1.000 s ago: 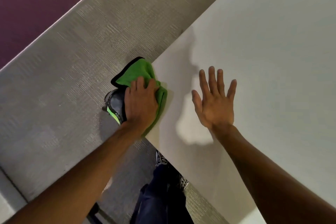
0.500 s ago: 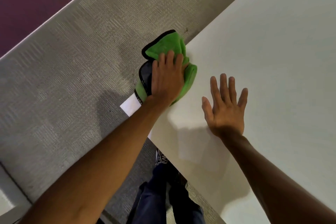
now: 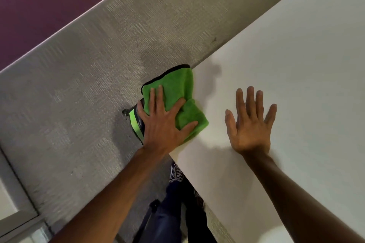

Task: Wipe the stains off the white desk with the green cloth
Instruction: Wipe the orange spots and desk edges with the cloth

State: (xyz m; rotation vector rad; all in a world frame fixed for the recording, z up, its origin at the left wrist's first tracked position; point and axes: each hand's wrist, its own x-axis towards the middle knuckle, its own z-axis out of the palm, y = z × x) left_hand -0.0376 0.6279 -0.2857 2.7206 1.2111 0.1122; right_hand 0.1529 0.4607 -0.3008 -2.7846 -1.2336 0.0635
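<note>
The green cloth (image 3: 178,92), edged in black, lies bunched at the left edge of the white desk (image 3: 286,65), part of it hanging past the edge. My left hand (image 3: 165,124) presses flat on the cloth, fingers spread over it. To the right, my right hand (image 3: 249,124) rests palm down on the bare desk with fingers apart, holding nothing. I see no clear stain on the desk surface; only shadows of my hands fall on it.
Grey carpet (image 3: 88,94) fills the floor left of the desk, with a purple area (image 3: 39,2) beyond a pale strip. My legs in dark trousers (image 3: 169,209) and a shoe (image 3: 136,122) with a green stripe show below the desk edge.
My left hand slid the cloth forward along the desk edge, then back toward me again. My right hand stayed flat on the desk.
</note>
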